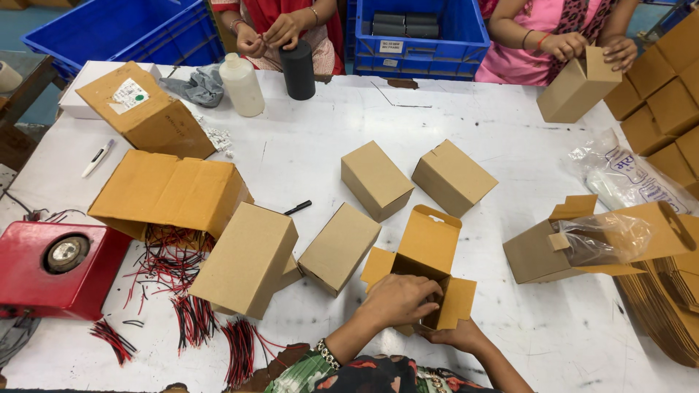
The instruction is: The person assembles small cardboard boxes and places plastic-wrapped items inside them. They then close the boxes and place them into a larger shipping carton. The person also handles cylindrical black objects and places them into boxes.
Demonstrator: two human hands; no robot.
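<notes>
Head view: left hand [399, 298] reaches into the open box [424, 251] near the table [320, 145] edge, fingers curled over the box mouth, contents hidden; right hand [457, 336] braces the box from below, whether its fingers are pinched or spread I can't tell. Best to keep the flaps wide and the box steady under the push. Closed boxes [375, 179] sit beyond, red wires [191, 313] well left.

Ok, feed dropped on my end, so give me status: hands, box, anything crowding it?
Left hand inside the open carton. Right hand grips its near side from below. Closed carton lies close on the left, not touching.
</notes>
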